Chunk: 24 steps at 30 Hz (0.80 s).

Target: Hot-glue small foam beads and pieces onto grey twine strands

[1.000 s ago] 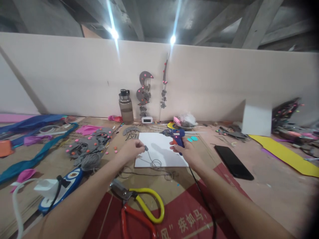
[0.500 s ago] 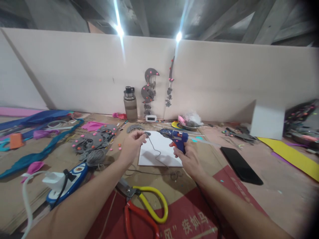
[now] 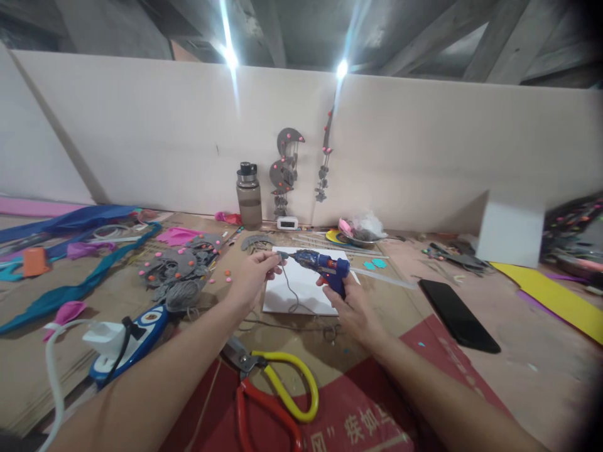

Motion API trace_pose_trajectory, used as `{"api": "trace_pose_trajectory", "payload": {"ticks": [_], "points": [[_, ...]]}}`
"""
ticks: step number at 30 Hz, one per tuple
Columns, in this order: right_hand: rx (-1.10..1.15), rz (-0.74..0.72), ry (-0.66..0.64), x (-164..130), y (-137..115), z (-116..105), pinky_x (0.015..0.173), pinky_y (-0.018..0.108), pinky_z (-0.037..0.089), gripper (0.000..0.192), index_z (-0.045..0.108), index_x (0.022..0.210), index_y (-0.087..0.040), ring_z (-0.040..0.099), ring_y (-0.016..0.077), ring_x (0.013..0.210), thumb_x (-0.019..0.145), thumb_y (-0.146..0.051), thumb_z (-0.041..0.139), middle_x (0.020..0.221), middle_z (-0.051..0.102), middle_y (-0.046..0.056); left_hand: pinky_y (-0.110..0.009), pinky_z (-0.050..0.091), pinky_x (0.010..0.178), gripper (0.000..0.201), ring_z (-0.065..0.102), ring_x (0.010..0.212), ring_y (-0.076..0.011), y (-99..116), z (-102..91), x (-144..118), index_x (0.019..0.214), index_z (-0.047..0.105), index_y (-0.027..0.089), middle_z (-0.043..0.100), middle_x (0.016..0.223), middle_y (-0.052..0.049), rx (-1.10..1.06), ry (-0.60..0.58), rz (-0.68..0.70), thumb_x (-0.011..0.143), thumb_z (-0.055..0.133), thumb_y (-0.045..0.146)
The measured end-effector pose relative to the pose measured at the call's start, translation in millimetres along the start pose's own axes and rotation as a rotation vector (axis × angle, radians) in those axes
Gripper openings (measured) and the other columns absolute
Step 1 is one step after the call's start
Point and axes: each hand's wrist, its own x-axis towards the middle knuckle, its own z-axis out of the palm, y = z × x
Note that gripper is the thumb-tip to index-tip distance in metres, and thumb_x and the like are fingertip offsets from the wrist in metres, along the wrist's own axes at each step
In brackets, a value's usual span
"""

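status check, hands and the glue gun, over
Left hand pinches small grey piece with dangling string. Right hand grips glue gun, nozzle at the piece. Nothing between them.

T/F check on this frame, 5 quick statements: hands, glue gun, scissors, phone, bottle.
1. The right hand grips the glue gun. True.
2. The left hand holds the scissors. False: the scissors lie on the table near the left forearm; the left hand pinches a small grey piece with a thin cord hanging from it.
3. The glue gun nozzle points at the piece in the left fingers. True.
4. The phone lies on the white board. False: it lies on the table to the right of the board, apart from it.
5. The bottle lies on its side. False: it stands upright by the wall.
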Motion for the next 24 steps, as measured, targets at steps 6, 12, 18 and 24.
{"api": "trace_pose_trajectory", "payload": {"ticks": [6, 12, 18, 24], "points": [[0.006, 0.032, 0.001, 0.3, -1.3, 2.7, 0.069, 0.027, 0.041, 0.017, 0.055, 0.096, -0.019, 0.054, 0.0157, 0.075, 0.085, -0.028, 0.047, 0.089, 0.061, 0.004, -0.021, 0.033, 0.053, 0.022, 0.051, 0.055, -0.0072, -1.4, 2.5, -2.3, 0.069, 0.062, 0.012, 0.065, 0.072, -0.005, -0.032, -0.041, -0.013, 0.065, 0.07, 0.032], [-0.027, 0.014, 0.005, -1.4, -6.1, 3.2, 0.075, 0.03, 0.042, 0.016, 0.056, 0.096, -0.019, 0.055, 0.0172, 0.08, 0.085, -0.027, 0.047, 0.091, 0.063, 0.005, -0.021, 0.034, 0.054, 0.02, 0.051, 0.056, -0.0081, 1.0, 4.6, -4.5, 0.069, 0.061, 0.013, 0.066, 0.072, -0.005, -0.037, -0.043, -0.013, 0.064, 0.07, 0.03], [-0.059, 0.012, 0.002, -2.5, -7.6, 4.1, 0.078, 0.033, 0.043, 0.018, 0.055, 0.097, -0.019, 0.056, 0.0186, 0.083, 0.086, -0.03, 0.045, 0.093, 0.063, 0.006, -0.022, 0.035, 0.055, 0.018, 0.051, 0.056, -0.009, -1.4, 3.5, -4.0, 0.067, 0.063, 0.013, 0.064, 0.066, -0.004, 0.068, -0.042, 0.052, 0.066, 0.068, 0.031], [-0.1, -0.037, -0.01, -3.1, -7.9, 3.0, 0.081, 0.035, 0.043, 0.021, 0.054, 0.099, -0.018, 0.056, 0.0197, 0.086, 0.088, -0.032, 0.043, 0.095, 0.062, 0.008, -0.022, 0.034, 0.056, 0.017, 0.051, 0.057, -0.01, -2.1, 3.5, -2.9, 0.065, 0.063, 0.014, 0.061, 0.061, -0.003, 0.107, -0.031, 0.08, 0.065, 0.067, 0.03]]}}
